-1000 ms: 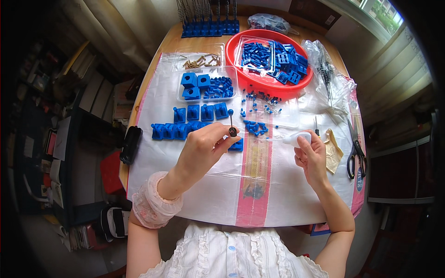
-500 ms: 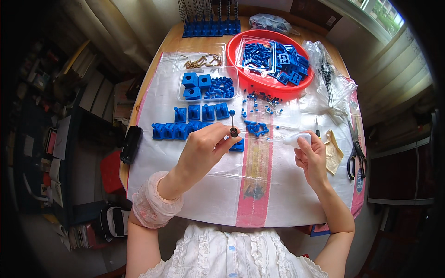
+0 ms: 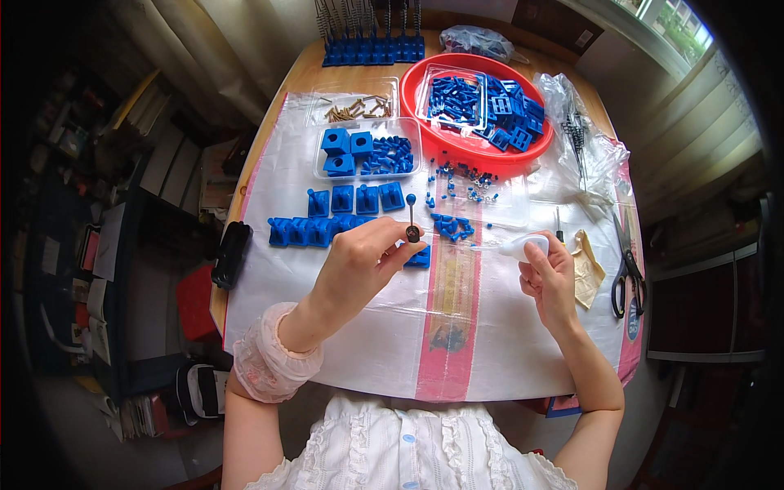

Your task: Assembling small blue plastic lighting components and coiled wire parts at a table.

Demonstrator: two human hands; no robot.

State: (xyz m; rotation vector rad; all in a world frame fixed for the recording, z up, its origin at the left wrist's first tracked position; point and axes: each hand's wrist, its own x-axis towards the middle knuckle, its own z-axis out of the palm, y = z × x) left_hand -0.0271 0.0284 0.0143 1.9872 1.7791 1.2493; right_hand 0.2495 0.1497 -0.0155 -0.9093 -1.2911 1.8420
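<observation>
My left hand pinches a thin dark rod with a blue ball on top and a black ring at the bottom, held upright above the white sheet. My right hand grips a small white squeeze bottle whose nozzle points left toward the rod. A blue block lies just under the left fingers. Rows of blue plastic blocks lie beyond the left hand, and small blue bits are scattered between the hands.
A red round tray with blue parts stands at the back. Clear trays hold blue cubes and brass screws. Scissors and a beige cloth lie at the right, a black object at the table's left edge.
My right hand has shifted slightly left with the white bottle, bringing its nozzle toward the rod. My left hand stays in place with the rod.
</observation>
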